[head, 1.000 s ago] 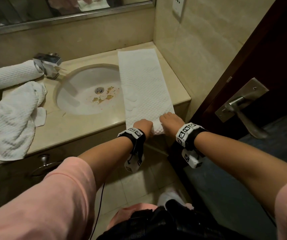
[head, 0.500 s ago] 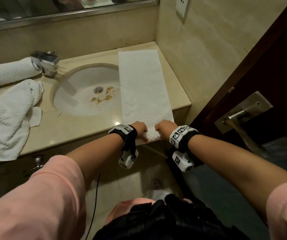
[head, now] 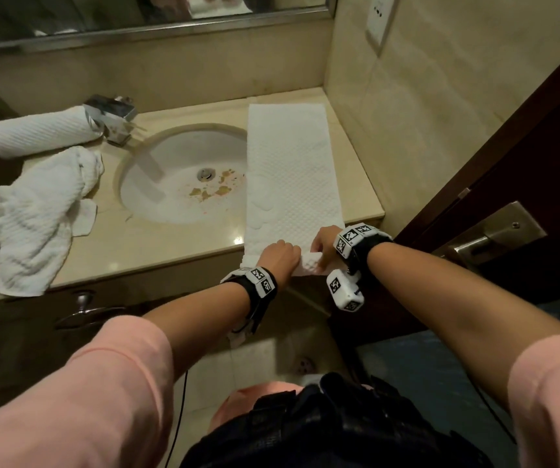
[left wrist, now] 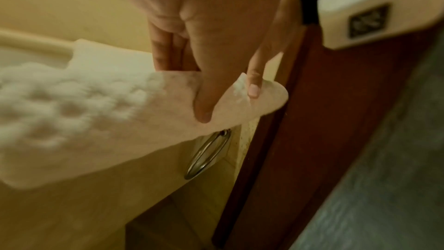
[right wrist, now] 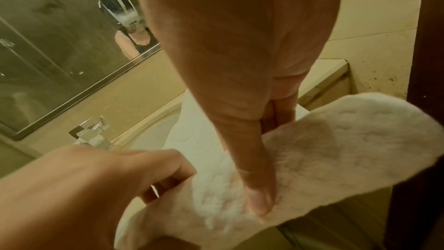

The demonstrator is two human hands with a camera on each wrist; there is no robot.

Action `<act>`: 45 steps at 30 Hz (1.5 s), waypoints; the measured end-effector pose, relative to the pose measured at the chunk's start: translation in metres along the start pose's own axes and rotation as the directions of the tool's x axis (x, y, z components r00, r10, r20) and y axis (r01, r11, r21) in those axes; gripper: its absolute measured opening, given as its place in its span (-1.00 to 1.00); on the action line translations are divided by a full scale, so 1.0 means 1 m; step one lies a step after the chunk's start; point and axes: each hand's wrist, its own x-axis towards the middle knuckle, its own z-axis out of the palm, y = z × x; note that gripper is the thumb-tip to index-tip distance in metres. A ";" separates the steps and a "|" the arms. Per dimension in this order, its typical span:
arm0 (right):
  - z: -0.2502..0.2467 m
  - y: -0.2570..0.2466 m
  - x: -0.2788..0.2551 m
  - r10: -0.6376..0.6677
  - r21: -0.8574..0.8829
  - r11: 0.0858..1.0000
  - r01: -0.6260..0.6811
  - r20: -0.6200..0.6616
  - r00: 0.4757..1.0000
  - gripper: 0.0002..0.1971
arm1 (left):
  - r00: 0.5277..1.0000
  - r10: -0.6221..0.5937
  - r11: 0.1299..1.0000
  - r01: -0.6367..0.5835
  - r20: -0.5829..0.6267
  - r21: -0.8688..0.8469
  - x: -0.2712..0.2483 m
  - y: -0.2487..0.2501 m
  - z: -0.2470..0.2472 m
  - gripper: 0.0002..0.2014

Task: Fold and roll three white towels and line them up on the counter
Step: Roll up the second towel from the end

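The folded towel strip lies on the counter right of the sink, its long axis running straight away from the person; the left hand and right hand pinch its near end at the counter's edge, thumbs underneath, both equally near; rolling would go forward, toward the wall.

Left hand pinching rolled towel end, thumb on top, fingers behind. Another fingertip pressing roll's right end. Ring pull below counter edge. Blurred.
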 end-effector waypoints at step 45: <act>-0.005 -0.006 0.021 -0.106 -0.186 0.980 0.065 -0.217 0.970 -0.47 | 0.951 -0.004 0.957 0.093 0.309 -0.273 0.043 -0.032 -0.036 -0.86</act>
